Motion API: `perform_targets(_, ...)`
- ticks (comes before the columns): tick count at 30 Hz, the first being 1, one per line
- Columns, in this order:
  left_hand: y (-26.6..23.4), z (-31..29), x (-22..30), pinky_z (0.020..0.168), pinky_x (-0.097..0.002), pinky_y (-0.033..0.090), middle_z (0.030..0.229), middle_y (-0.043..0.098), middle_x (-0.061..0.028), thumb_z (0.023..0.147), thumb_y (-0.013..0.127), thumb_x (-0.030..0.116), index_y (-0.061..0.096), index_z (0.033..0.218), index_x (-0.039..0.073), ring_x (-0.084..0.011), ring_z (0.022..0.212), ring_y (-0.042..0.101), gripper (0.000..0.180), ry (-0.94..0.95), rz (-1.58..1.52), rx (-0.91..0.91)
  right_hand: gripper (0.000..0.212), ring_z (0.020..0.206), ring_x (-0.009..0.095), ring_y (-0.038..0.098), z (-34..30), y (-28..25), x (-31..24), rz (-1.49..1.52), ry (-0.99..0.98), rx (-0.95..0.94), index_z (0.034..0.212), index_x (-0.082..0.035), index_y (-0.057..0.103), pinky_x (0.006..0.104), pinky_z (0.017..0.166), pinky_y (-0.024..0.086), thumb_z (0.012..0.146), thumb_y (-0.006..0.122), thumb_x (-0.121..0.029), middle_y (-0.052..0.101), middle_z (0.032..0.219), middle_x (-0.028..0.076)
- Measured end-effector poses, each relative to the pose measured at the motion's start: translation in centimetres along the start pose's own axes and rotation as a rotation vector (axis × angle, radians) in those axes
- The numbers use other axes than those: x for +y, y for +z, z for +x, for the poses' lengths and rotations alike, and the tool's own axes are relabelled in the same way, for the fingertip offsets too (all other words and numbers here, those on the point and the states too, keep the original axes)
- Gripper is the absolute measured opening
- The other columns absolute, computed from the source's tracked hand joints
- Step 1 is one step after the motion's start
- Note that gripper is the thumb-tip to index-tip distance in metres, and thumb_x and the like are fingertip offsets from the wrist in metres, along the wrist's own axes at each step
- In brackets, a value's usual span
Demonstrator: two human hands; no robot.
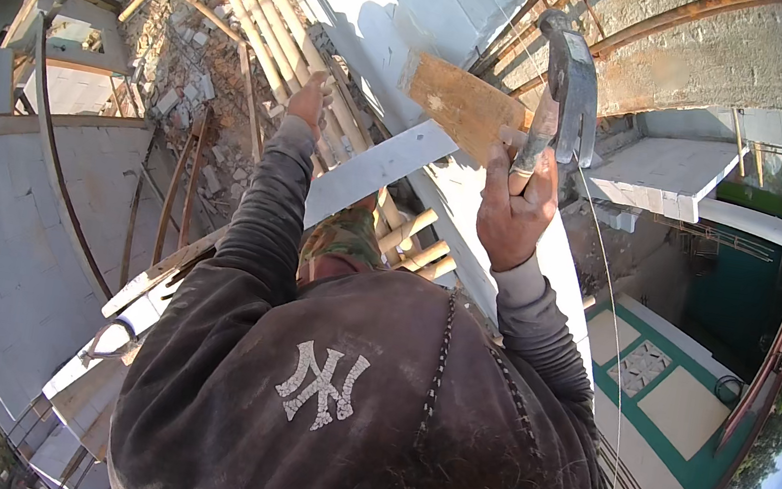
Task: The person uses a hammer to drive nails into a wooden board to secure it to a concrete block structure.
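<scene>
In my raised right hand (518, 208) is a claw hammer (569, 79), its dark metal head up and my fingers wrapped round the handle. Close to that hand lies a short brown wooden board (463, 103). My left hand (308, 103) reaches forward beside the long bamboo poles (264, 13), its fingers stretched out and holding nothing I can see; whether it touches a pole I cannot tell. Between my arms a flat pale-grey strip (381, 172) slants across, with its upper end near the brown board.
A pale wall top (458, 199) runs beneath my hands. At left, broken blocks (195, 84) lie below beside a grey block wall (21, 220). A thin line (612, 288) hangs at right, above a lower area with green-edged panels (679, 414). Cut bamboo ends (426, 245) stick out near my waist.
</scene>
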State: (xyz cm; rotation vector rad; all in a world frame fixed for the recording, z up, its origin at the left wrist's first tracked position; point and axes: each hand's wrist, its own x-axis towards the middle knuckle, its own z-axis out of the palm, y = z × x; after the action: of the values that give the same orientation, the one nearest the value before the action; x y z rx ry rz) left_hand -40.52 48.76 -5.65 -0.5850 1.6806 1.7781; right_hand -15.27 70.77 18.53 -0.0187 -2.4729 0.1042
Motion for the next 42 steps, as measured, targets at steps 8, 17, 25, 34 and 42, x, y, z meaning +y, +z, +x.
perform_targets(8, 9.9, -10.9, 3.7, 0.044, -0.0214, 0.026, 0.081, 0.057, 0.0007, 0.097, 0.067, 0.061, 0.061, 0.113, 0.012, -0.0033, 0.049, 0.035, 0.051, -0.413, -0.091, -0.501, 0.02, 0.093, 0.041, 0.06, 0.9, 9.1, -2.3, 0.581, 0.417, 0.019, 0.109, 0.006, 0.064, 0.0473, 0.082, 0.05, 0.091, 0.068, 0.0, 0.059, 0.104, 0.024)
perform_targets(17, 5.0, 1.6, -3.3, 0.043, -0.0244, 0.031, 0.076, 0.056, 0.0015, 0.11, 0.052, 0.047, 0.06, 0.112, 0.012, -0.006, 0.053, 0.039, 0.036, -0.65, -0.546, -0.538, 0.031, 0.094, 0.02, 0.066, 1.2, 8.7, -1.1, 0.81, 0.675, -0.316, 0.124, 0.004, 0.067, 0.0346, 0.083, 0.054, 0.096, 0.073, -0.009, 0.07, 0.104, 0.015)
perform_targets(25, 5.9, 5.9, -4.4, 0.045, -0.0263, 0.039, 0.085, 0.063, -0.0071, 0.108, 0.056, 0.03, 0.059, 0.112, 0.009, -0.0148, 0.057, 0.055, 0.021, -0.576, -0.089, -0.467, 0.024, 0.087, 0.029, 0.068, 1.1, 5.6, 2.5, 0.644, 0.691, -0.438, 0.115, 0.002, 0.069, 0.037, 0.078, 0.053, 0.092, 0.073, -0.003, 0.069, 0.098, 0.017)
perform_targets(34, 8.4, 9.4, -2.5, 0.043, -0.0296, 0.033, 0.079, 0.062, -0.0036, 0.092, 0.068, 0.024, 0.06, 0.097, 0.014, -0.0132, 0.057, 0.053, 0.014, -0.617, 0.213, -0.538, 0.023, 0.093, 0.031, 0.066, 2.6, 10.4, 1.8, 0.687, 0.647, -0.489, 0.112, 0.003, 0.07, 0.0393, 0.084, 0.052, 0.092, 0.074, -0.009, 0.067, 0.1, 0.019)
perform_targets(42, 6.3, 9.3, -2.6, 0.058, -0.0362, 0.054, 0.1, 0.07, -0.0093, 0.094, 0.072, 0.015, 0.064, 0.124, -0.001, -0.0203, 0.075, 0.07, 0.036, -0.44, 0.159, -0.449, 0.026, 0.089, 0.037, 0.065, 3.7, 12.6, 2.7, 0.647, 0.65, -0.571, 0.105, 0.004, 0.069, 0.0429, 0.081, 0.052, 0.091, 0.076, -0.016, 0.067, 0.099, 0.021)
